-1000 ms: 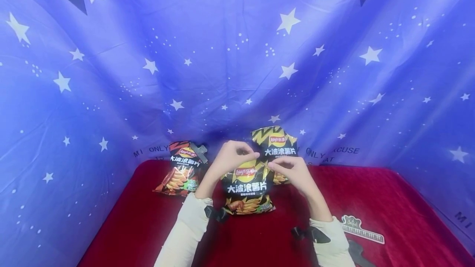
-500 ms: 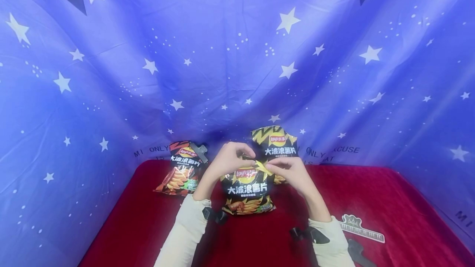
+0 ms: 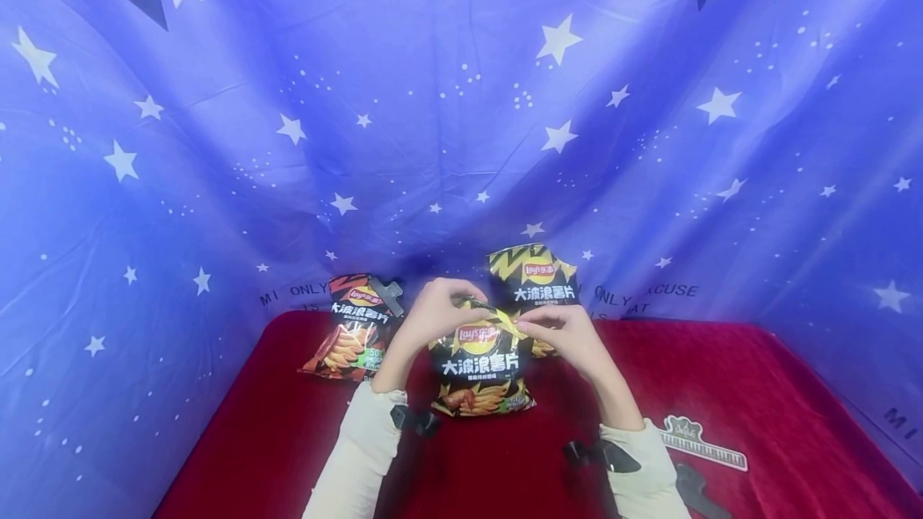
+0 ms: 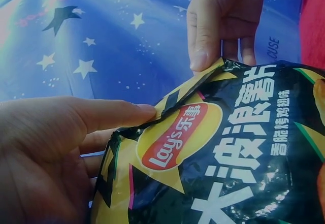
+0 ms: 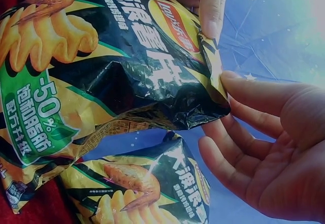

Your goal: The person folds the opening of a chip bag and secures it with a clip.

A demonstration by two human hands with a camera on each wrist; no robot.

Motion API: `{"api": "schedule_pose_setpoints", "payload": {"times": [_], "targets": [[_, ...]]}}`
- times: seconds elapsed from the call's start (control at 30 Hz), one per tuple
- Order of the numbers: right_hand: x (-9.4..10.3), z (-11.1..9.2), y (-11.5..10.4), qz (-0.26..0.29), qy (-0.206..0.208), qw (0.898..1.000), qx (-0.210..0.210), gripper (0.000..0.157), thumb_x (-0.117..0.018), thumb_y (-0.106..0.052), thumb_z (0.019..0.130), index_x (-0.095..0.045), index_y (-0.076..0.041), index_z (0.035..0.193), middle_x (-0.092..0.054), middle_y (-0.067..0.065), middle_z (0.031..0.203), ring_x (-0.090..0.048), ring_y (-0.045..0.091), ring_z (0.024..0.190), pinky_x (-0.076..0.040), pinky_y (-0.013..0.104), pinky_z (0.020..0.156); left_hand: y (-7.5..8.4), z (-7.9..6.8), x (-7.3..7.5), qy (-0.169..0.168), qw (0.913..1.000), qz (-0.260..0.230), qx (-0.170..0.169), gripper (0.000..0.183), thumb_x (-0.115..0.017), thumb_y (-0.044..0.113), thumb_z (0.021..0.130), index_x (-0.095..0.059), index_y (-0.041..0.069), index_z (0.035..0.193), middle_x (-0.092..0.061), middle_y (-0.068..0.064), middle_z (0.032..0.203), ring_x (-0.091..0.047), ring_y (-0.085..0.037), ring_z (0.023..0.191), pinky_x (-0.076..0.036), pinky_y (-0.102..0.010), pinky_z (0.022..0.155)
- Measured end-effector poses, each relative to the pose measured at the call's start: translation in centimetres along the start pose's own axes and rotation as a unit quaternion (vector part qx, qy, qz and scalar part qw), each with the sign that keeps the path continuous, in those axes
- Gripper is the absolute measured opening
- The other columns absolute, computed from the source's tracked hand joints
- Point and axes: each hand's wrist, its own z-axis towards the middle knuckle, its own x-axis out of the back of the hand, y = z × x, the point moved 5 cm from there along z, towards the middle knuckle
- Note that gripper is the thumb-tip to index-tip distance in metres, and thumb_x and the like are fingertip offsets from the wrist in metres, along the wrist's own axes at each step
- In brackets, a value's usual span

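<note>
A black-and-yellow bag of potato chips (image 3: pixel 479 367) stands in the middle of the red-covered table, its top edge folded over toward the front. My left hand (image 3: pixel 431 319) pinches the left part of that fold, thumb in front and fingers behind, as the left wrist view shows. At the right end of the fold, my right hand (image 3: pixel 570 331) pinches the corner between thumb and fingers. In the right wrist view the folded strip (image 5: pixel 216 74) runs between both thumbs. The back of the bag is hidden.
Behind to the right stands a second yellow-and-black chip bag (image 3: pixel 541 272). A red-and-black chip bag (image 3: pixel 349 339) on the left carries a dark clip (image 3: pixel 389 296) at its top. A white piano-key clip (image 3: pixel 705 448) and a dark clip (image 3: pixel 695 491) lie front right.
The bag's top edge has been folded over toward the front, its yellow strip now showing. My left hand has dipped slightly, and the right has shifted a little left.
</note>
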Motion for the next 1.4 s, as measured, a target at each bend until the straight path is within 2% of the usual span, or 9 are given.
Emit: {"api": "schedule_pose_setpoints", "payload": {"times": [0.07,0.33,0.47,0.6,0.7,0.83,1.03,1.4], "targets": [[0.0,0.0,0.0,-0.002,0.000,1.000,-0.002,0.022,-0.080,-0.013,0.088,-0.078,0.003,0.103,-0.076,0.023,0.099,-0.070,0.009,0.081,-0.060,0.029,0.070,-0.1,-0.1,0.1,0.010,0.9999,-0.003,-0.003,0.020,-0.083,0.025,0.084,-0.079,0.014,0.101,-0.078,0.001,0.104,-0.066,-0.011,0.093,-0.054,-0.039,0.093],[-0.1,0.0,-0.2,-0.022,-0.002,1.000,-0.006,0.019,-0.081,-0.013,0.087,-0.079,0.001,0.100,-0.077,0.020,0.095,-0.069,0.012,0.078,-0.060,0.032,0.069,-0.5,-0.4,0.0,0.036,0.9990,-0.016,-0.021,0.013,-0.082,0.020,0.085,-0.080,0.017,0.098,-0.079,0.002,0.096,-0.054,-0.009,0.069,-0.049,-0.027,0.076],[-0.1,0.0,-0.4,-0.030,0.005,1.000,-0.001,0.018,-0.081,-0.014,0.087,-0.079,0.000,0.098,-0.077,0.018,0.093,-0.069,0.012,0.077,-0.061,0.036,0.069,-0.3,-0.5,0.1,0.043,0.9983,-0.023,-0.033,0.013,-0.082,0.017,0.085,-0.081,0.015,0.097,-0.079,0.000,0.096,-0.062,-0.009,0.075,-0.053,-0.029,0.080],[0.1,-0.3,-1.2,-0.043,0.022,0.999,0.026,0.016,-0.081,-0.015,0.087,-0.080,-0.003,0.097,-0.078,0.015,0.093,-0.069,0.009,0.079,-0.059,0.029,0.072,0.0,-0.7,0.3,0.064,0.9965,-0.036,-0.040,0.011,-0.083,0.013,0.083,-0.081,0.014,0.094,-0.080,0.000,0.094,-0.070,-0.011,0.086,-0.056,-0.032,0.086],[0.2,-0.5,-2.0,-0.051,0.038,0.997,0.053,0.013,-0.081,-0.014,0.087,-0.080,-0.005,0.096,-0.078,0.013,0.093,-0.069,0.007,0.080,-0.058,0.024,0.073,0.3,-0.9,0.5,0.083,0.9945,-0.051,-0.040,0.011,-0.083,0.011,0.083,-0.081,0.014,0.093,-0.080,0.000,0.092,-0.072,-0.014,0.089,-0.057,-0.034,0.086],[0.4,-0.6,-2.6,-0.062,0.054,0.994,0.076,0.009,-0.080,-0.013,0.087,-0.080,-0.007,0.094,-0.077,0.011,0.091,-0.068,0.007,0.079,-0.058,0.024,0.072,0.3,-1.2,0.4,0.101,0.9917,-0.068,-0.041,0.011,-0.083,0.009,0.082,-0.081,0.011,0.093,-0.080,-0.002,0.093,-0.073,-0.016,0.090,-0.059,-0.033,0.085],[0.5,-0.5,-2.2,-0.071,0.054,0.993,0.076,0.007,-0.080,-0.012,0.087,-0.080,-0.007,0.093,-0.076,0.010,0.089,-0.066,0.007,0.079,-0.057,0.023,0.074,-0.2,-1.2,-0.2,0.110,0.9903,-0.077,-0.038,0.012,-0.083,0.007,0.082,-0.081,0.010,0.093,-0.080,-0.003,0.092,-0.073,-0.016,0.088,-0.058,-0.031,0.082],[0.3,-0.1,-1.3,-0.100,0.034,0.993,0.057,0.005,-0.080,-0.010,0.087,-0.080,-0.007,0.091,-0.078,0.008,0.088,-0.069,0.009,0.078,-0.058,0.024,0.074,-2.0,-1.5,-1.7,0.116,0.9877,-0.105,-0.004,0.015,-0.084,0.010,0.082,-0.081,0.009,0.097,-0.080,-0.002,0.094,-0.073,-0.016,0.092,-0.058,-0.032,0.084]]}}
